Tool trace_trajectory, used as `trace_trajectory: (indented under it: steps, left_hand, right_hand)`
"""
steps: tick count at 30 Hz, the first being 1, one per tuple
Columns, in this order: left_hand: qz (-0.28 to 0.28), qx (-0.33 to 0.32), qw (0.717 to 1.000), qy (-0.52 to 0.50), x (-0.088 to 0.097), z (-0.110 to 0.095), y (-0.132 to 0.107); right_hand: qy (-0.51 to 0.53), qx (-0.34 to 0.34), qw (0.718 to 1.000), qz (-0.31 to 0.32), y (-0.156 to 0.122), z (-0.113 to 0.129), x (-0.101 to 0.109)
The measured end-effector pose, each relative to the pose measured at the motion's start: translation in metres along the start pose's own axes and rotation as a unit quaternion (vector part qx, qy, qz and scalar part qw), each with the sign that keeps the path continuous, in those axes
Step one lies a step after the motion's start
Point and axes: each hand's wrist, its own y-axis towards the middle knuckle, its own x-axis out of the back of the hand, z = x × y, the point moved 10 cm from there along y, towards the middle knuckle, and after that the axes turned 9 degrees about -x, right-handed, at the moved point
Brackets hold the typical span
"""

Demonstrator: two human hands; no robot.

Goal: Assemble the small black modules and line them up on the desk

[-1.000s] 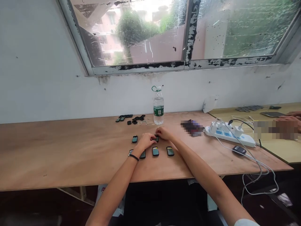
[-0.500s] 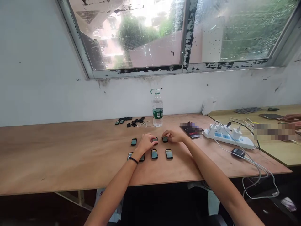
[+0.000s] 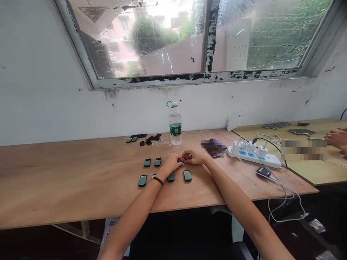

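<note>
My left hand (image 3: 171, 162), with a black band at the wrist, and my right hand (image 3: 193, 157) meet over the table. Both have their fingers closed on one small black device (image 3: 180, 160), mostly covered by the fingertips. Similar black devices with grey-green screens lie around them. Two, a far-left device (image 3: 147, 162) and its neighbour (image 3: 157, 161), are left of my left hand. Nearer the front edge are a left device (image 3: 142, 180), a middle device (image 3: 170, 176) and a right device (image 3: 187, 176). Another there is mostly hidden by my left wrist.
A water bottle (image 3: 175, 129) stands behind my hands. Left of it lie several dark pieces (image 3: 138, 137) and small light bits (image 3: 159, 142). To the right are a blurred-out dark packet (image 3: 215, 150), a power strip (image 3: 253, 156) with cables and a black gadget (image 3: 264, 172). Another person's hand (image 3: 337, 139) is far right.
My left hand has moved right to meet my right hand, uncovering a device in the back row. Both hands now hold one device together. The view has shifted slightly right.
</note>
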Motion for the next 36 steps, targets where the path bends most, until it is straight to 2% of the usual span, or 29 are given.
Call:
trace_trajectory:
  steps: [8,14,21,25,27,31,36]
  left_hand:
    - [-0.006,-0.003,1.0,-0.011,-0.004,0.005,0.0]
    - [-0.009,-0.006,1.0,-0.009,-0.006,0.006,0.0]
    - [-0.018,-0.007,1.0,-0.014,-0.002,0.002,-0.003]
    - [-0.016,0.017,0.999,-0.048,-0.004,0.006,-0.006]
    - [-0.013,0.023,0.997,-0.072,-0.006,0.007,-0.006]
    - [-0.02,0.02,0.995,-0.099,-0.01,0.006,-0.003]
    - [-0.034,0.015,0.994,-0.106,-0.013,0.003,0.002]
  right_hand:
    - [0.011,-0.012,1.0,0.001,0.003,-0.002,-0.003]
    - [0.044,0.014,0.999,-0.011,0.002,0.004,0.0]
    - [0.045,0.049,0.996,-0.057,0.006,0.011,0.005]
    - [0.041,-0.017,0.991,-0.126,0.006,-0.006,0.022]
    - [0.019,-0.051,0.989,-0.137,0.006,-0.016,0.024]
    - [-0.032,-0.041,0.99,-0.133,0.01,-0.02,0.022]
    - [-0.041,-0.05,0.988,-0.142,0.014,-0.026,0.021]
